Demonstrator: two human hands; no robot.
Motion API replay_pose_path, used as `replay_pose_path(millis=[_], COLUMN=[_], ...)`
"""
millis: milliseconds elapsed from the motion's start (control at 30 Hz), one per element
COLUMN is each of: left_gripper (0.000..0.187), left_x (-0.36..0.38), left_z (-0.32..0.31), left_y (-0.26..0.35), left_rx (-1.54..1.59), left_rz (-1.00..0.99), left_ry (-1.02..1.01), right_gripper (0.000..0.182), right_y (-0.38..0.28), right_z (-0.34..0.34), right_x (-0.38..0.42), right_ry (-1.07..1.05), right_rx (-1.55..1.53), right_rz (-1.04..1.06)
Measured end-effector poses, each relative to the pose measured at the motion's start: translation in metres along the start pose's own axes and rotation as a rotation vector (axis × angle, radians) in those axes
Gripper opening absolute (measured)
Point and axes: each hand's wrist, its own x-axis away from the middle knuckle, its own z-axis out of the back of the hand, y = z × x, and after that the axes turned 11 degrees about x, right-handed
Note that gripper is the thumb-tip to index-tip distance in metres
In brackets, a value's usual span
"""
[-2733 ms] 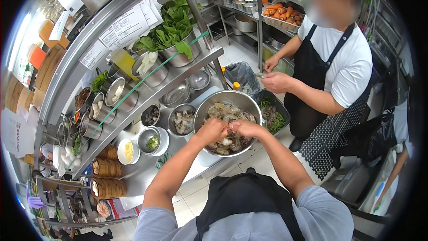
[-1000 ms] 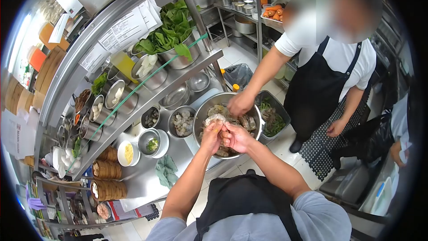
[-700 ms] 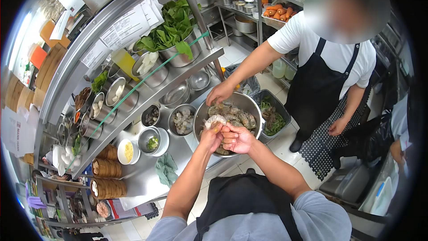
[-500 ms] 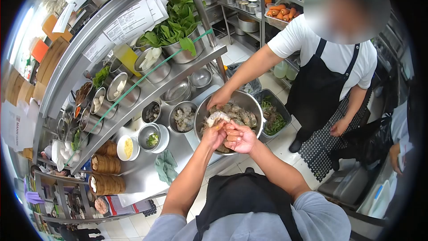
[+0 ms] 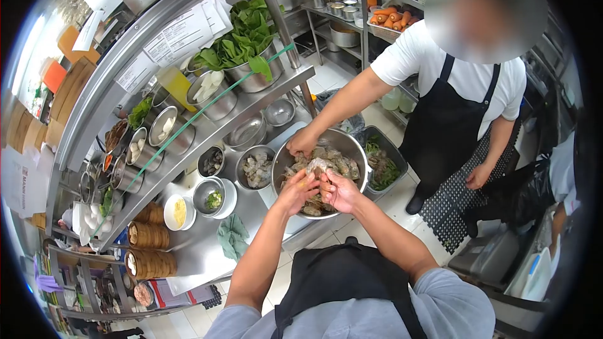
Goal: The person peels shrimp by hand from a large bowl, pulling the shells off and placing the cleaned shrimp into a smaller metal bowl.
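Observation:
Over a large steel bowl (image 5: 362, 172) of unpeeled shrimp (image 5: 347, 164), my right hand (image 5: 340, 193) pinches one pale shrimp (image 5: 321, 166) between thumb and fingers. Just to its left is my left hand (image 5: 298, 194), its fingers stretched apart and close to that shrimp, with nothing held in them. A co-worker's hand (image 5: 303, 142) reaches in at the bowl's far left rim. Beside the big bowl stands a smaller steel bowl (image 5: 256, 168) containing peeled shrimp.
Left on the counter are a bowl of chopped greens (image 5: 213, 198), a white bowl of yellow minced food (image 5: 180, 212), a green cloth (image 5: 232, 237) and bamboo steamers (image 5: 152, 263). A bin of trimmings (image 5: 382, 160) adjoins the bowl's right. A shelf (image 5: 251, 108) overhangs the counter.
My left hand has let go of the shrimp, its fingers spreading and moving slightly left. My right hand keeps hold of it. The co-worker's hand stays at the bowl.

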Motion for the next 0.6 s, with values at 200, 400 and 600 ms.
replay_pose_path(millis=[200, 400, 600], left_gripper=[0.017, 0.013, 0.018], left_x=[-0.019, -0.021, -0.014], left_z=[0.005, 0.006, 0.020], left_y=[-0.016, -0.010, 0.005], left_rx=[0.297, 0.087, -1.690], left_rz=[-0.077, -0.105, -0.650], left_ry=[0.042, 0.144, 0.211], right_gripper=[0.025, 0.026, 0.023], right_y=[0.012, 0.013, -0.009], right_z=[-0.011, -0.005, -0.006], right_x=[0.000, 0.003, 0.010], right_ry=[0.163, 0.104, -0.076], right_rx=[0.124, 0.111, -0.001], right_rz=[-0.036, -0.093, -0.086])
